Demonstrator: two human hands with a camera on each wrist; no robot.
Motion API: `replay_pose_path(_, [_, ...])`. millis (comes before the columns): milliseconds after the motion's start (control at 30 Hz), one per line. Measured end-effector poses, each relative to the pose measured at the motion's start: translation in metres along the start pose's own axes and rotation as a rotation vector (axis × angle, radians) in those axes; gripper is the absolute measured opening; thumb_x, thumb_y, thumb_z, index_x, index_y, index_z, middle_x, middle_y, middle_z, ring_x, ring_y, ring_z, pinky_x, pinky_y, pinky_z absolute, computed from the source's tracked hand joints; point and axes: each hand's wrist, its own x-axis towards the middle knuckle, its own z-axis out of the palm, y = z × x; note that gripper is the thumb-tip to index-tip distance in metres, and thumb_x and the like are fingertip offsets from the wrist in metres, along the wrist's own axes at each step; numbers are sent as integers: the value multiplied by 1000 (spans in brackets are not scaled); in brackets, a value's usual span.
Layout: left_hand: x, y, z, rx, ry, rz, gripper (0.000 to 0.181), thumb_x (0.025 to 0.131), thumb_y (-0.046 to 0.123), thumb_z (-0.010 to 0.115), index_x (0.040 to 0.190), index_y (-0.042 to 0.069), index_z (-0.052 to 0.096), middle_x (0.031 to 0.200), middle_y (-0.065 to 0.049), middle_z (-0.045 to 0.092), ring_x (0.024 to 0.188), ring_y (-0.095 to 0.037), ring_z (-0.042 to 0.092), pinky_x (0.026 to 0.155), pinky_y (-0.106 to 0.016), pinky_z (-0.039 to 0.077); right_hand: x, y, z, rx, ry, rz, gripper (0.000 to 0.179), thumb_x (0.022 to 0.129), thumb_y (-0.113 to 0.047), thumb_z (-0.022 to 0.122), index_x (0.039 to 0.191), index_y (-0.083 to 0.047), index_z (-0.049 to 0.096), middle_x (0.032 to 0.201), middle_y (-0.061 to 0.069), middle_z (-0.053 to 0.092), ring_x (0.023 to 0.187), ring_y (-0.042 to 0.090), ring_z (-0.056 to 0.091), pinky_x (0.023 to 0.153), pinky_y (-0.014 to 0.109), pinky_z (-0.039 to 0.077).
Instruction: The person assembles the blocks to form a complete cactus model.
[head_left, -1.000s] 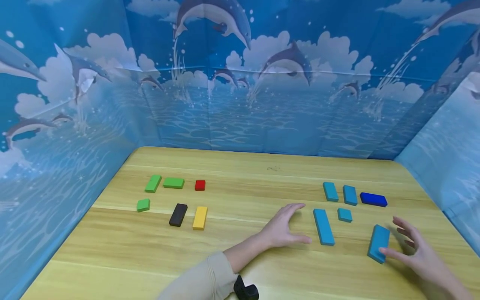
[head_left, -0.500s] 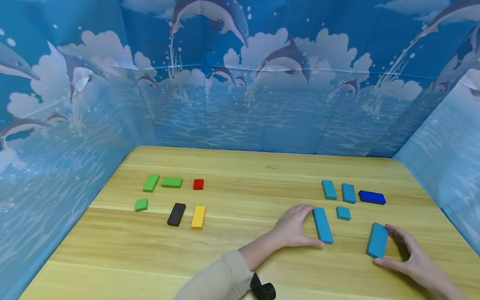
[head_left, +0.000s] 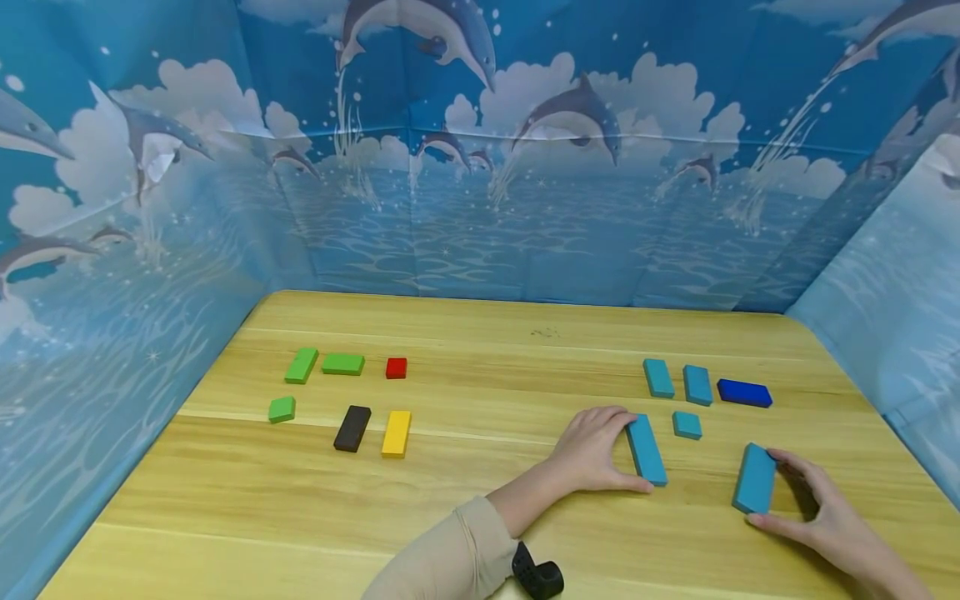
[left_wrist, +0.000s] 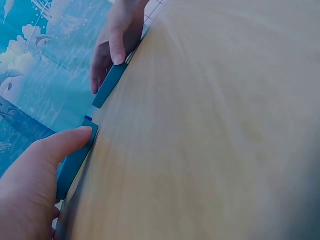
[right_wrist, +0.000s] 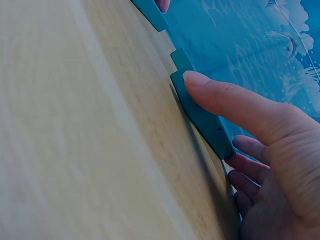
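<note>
On the right side of the table, my left hand (head_left: 596, 454) pinches a long light-blue block (head_left: 647, 451) by its two ends, fingers at the far end and thumb at the near one. The left wrist view has that thumb on the end of the same block (left_wrist: 75, 162). Farther right, a second, wider light-blue block (head_left: 754, 480) is held end to end between thumb and fingers of my right hand (head_left: 821, 517). The right wrist view shows the thumb against this block (right_wrist: 205, 117), low over the wood.
Beyond the hands lie two light-blue blocks (head_left: 658, 378) (head_left: 697, 385), a small light-blue block (head_left: 687, 425) and a dark-blue block (head_left: 744, 393). Left on the table (head_left: 487, 367) are several green blocks (head_left: 342, 364), a red (head_left: 397, 367), a black (head_left: 352, 428) and a yellow one (head_left: 397, 433). Dolphin-print cloth (head_left: 480, 233) encloses the table.
My left hand has moved right onto the long light-blue block and taken it by its ends. The right hand's fingers have closed in on the wider light-blue block, which has turned slightly.
</note>
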Motion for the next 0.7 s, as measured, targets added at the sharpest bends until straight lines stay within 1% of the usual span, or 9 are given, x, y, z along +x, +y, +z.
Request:
replay_pose_path(33, [0,0,0,-2,2,-2,90,68,71,59,140,23,35,138,8,39,127,-10,35,105,-28,25,0,0,0,10,-4,2,90,85,-23,66,144,5,3,137,40,12,121,57,12,109,42,2])
replay_pose_path(67, [0,0,0,-5,5,-5,90,67,71,60,139,23,36,138,8,39,127,-9,35,105,-28,26,0,0,0,23,-10,7,91,85,-23,66,143,5,3,137,40,11,121,57,11,104,55,4])
replay_pose_path(133, [0,0,1,-19,14,-10,89,66,71,61,138,24,37,137,8,40,127,-9,36,104,-27,26,0,-1,-1,27,-16,22,92,84,-25,66,144,5,2,138,40,11,121,57,11,103,56,4])
replay_pose_path(167, [0,-1,1,-38,21,-15,89,66,71,62,138,24,38,137,8,40,127,-9,36,104,-27,27,0,-1,-1,36,-22,28,92,84,-25,66,143,5,2,138,40,10,121,58,10,96,65,6])
replay_pose_path(300, [-4,-3,0,-156,89,-32,88,63,65,69,136,23,42,137,7,41,126,-9,38,101,-27,32,0,-2,-1,43,-43,48,94,85,-27,66,143,5,0,138,41,7,122,58,7,93,67,9])
replay_pose_path(367, [-9,-5,-2,-220,128,-37,87,62,62,72,135,22,44,136,6,42,125,-9,39,99,-27,35,1,-2,-1,42,-49,55,94,85,-27,65,144,5,0,138,41,6,122,58,7,93,67,9])
replay_pose_path(433, [-16,-7,-6,-262,160,-30,87,62,59,74,135,22,44,136,4,43,125,-10,39,98,-28,37,0,-2,-1,45,-52,60,93,85,-27,65,144,4,-1,138,41,6,122,58,7,93,67,9])
replay_pose_path(567, [-33,-12,-17,-317,183,5,86,62,53,77,135,20,45,136,1,43,126,-11,39,98,-29,36,0,-2,0,64,-44,47,93,85,-26,65,144,5,-1,139,41,6,122,58,8,95,66,6])
replay_pose_path(700, [-56,-20,-28,-354,176,46,86,61,49,80,134,18,45,135,-1,44,126,-11,38,99,-30,35,0,-2,0,56,-29,26,92,85,-24,65,143,5,0,138,41,9,121,57,10,95,66,6])
